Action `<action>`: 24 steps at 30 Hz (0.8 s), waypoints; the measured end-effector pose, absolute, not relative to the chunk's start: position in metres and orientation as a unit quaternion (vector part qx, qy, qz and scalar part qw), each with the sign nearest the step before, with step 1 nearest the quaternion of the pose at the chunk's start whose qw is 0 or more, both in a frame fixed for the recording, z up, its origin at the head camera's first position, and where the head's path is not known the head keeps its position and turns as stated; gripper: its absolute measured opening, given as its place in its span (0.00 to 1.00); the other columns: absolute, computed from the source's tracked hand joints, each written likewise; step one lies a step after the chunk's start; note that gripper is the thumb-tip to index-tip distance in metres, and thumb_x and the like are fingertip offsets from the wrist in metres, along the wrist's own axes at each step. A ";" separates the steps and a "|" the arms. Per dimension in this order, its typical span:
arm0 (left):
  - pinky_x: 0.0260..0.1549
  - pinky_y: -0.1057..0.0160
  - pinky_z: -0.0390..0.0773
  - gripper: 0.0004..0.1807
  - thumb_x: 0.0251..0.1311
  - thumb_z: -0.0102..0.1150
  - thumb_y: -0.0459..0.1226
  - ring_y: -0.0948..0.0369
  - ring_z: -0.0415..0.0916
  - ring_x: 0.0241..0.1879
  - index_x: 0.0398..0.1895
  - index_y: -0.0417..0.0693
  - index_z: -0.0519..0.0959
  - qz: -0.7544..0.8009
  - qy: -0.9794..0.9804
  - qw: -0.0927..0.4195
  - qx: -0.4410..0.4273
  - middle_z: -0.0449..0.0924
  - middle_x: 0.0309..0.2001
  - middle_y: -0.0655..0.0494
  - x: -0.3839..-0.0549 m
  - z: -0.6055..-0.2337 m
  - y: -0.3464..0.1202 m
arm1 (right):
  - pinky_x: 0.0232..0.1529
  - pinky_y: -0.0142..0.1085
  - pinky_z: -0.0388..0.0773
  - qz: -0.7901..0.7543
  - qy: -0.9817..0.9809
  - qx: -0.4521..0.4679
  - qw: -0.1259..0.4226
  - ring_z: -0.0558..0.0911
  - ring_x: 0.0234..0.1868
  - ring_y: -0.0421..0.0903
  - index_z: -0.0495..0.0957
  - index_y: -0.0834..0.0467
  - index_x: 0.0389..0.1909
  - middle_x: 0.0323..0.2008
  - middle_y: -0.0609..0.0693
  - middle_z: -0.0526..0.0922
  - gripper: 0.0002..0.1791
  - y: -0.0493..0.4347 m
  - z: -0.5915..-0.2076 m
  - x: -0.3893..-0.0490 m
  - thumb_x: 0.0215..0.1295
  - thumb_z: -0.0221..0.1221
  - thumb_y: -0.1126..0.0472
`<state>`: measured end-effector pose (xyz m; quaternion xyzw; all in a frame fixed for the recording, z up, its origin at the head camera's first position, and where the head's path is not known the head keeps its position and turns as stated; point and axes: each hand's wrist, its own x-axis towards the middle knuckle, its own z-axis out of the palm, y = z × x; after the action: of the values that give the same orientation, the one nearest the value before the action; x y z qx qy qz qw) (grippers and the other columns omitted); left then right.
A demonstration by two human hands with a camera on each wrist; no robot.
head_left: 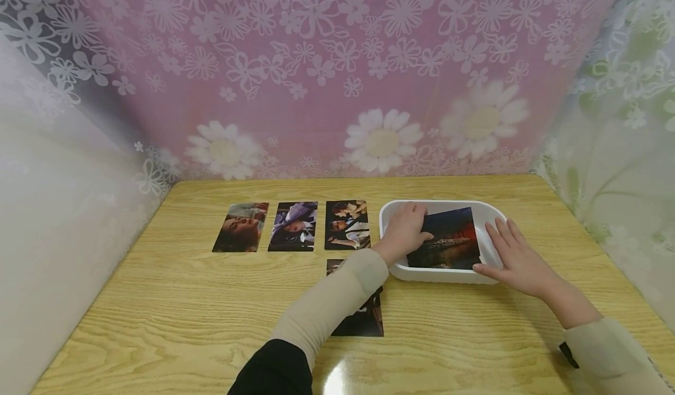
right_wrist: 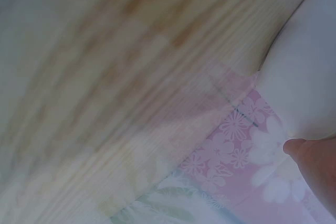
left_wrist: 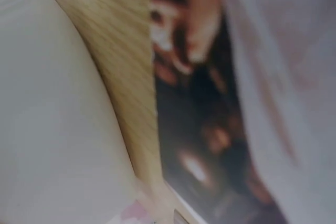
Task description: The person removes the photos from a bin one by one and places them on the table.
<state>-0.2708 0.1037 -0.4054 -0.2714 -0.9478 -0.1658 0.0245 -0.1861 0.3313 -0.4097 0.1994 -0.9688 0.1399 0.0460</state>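
Observation:
A dark photo card [head_left: 448, 244] with a red glow on its right side sits slanted inside a white tray [head_left: 440, 276]. My left hand [head_left: 405, 234] reaches in at the tray's left end and grips the card's left edge, thumb lying over the picture. The fingertips beyond that edge are partly hidden. At the tray's right end, my right hand [head_left: 519, 260] rests with fingers spread along the rim, its thumb near the front right corner. In the right wrist view, a fingertip [right_wrist: 296, 148] touches the white tray wall [right_wrist: 310, 87].
Left of the tray, three photo cards lie in a row: a face close-up [head_left: 241, 228], a purple striped one [head_left: 293, 227] and a dark one with figures [head_left: 347, 225]. Under my left forearm, another dark card [head_left: 366, 322] is partly covered. A flowered pink curtain [head_left: 316, 90] hangs behind the wooden table [head_left: 184, 313].

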 end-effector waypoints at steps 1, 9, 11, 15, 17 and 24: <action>0.37 0.67 0.69 0.21 0.52 0.57 0.50 0.64 0.67 0.43 0.46 0.52 0.68 -0.178 -0.945 0.022 -0.273 0.68 0.43 0.59 -0.271 -0.405 0.104 | 0.60 0.52 0.32 0.140 -0.969 0.199 0.048 0.26 0.64 0.56 0.41 0.71 0.65 0.63 0.72 0.39 0.51 0.331 -0.410 -0.186 0.55 0.56 0.43; 0.29 0.72 0.69 0.14 0.58 0.52 0.44 0.67 0.71 0.34 0.45 0.50 0.68 -0.290 -0.925 0.001 -0.246 0.71 0.39 0.58 -0.274 -0.403 0.105 | 0.61 0.51 0.32 0.141 -0.969 0.198 0.050 0.26 0.64 0.56 0.42 0.72 0.65 0.63 0.73 0.39 0.51 0.333 -0.409 -0.186 0.54 0.57 0.43; 0.30 0.72 0.70 0.15 0.60 0.50 0.43 0.67 0.72 0.35 0.48 0.49 0.68 -0.323 -0.919 -0.001 -0.227 0.71 0.42 0.57 -0.274 -0.402 0.105 | 0.60 0.52 0.33 0.142 -0.968 0.199 0.049 0.26 0.64 0.56 0.42 0.72 0.65 0.63 0.72 0.39 0.51 0.334 -0.409 -0.186 0.54 0.57 0.43; 0.35 0.69 0.71 0.15 0.63 0.46 0.42 0.64 0.72 0.41 0.51 0.48 0.68 -0.388 -0.901 0.012 -0.192 0.70 0.47 0.55 -0.273 -0.400 0.101 | 0.60 0.52 0.33 0.147 -0.967 0.202 0.050 0.27 0.64 0.57 0.43 0.72 0.64 0.63 0.72 0.39 0.51 0.334 -0.409 -0.187 0.54 0.57 0.44; 0.36 0.68 0.71 0.14 0.65 0.44 0.40 0.62 0.71 0.42 0.51 0.46 0.67 -0.418 -0.889 0.023 -0.186 0.70 0.48 0.53 -0.271 -0.397 0.097 | 0.61 0.52 0.34 0.146 -0.967 0.203 0.052 0.28 0.64 0.57 0.44 0.72 0.64 0.63 0.73 0.40 0.51 0.334 -0.409 -0.186 0.54 0.57 0.44; 0.38 0.64 0.71 0.10 0.65 0.40 0.32 0.56 0.71 0.42 0.47 0.40 0.66 -0.514 -0.840 0.032 -0.172 0.71 0.42 0.48 -0.267 -0.383 0.073 | 0.61 0.51 0.34 0.145 -0.968 0.197 0.048 0.28 0.65 0.57 0.43 0.71 0.65 0.63 0.72 0.40 0.51 0.332 -0.408 -0.184 0.54 0.57 0.43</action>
<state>-0.2668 0.0733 -0.3827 -0.1723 -0.8396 -0.5141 0.0320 -0.1842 0.3317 -0.4079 0.1974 -0.9684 0.1448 0.0478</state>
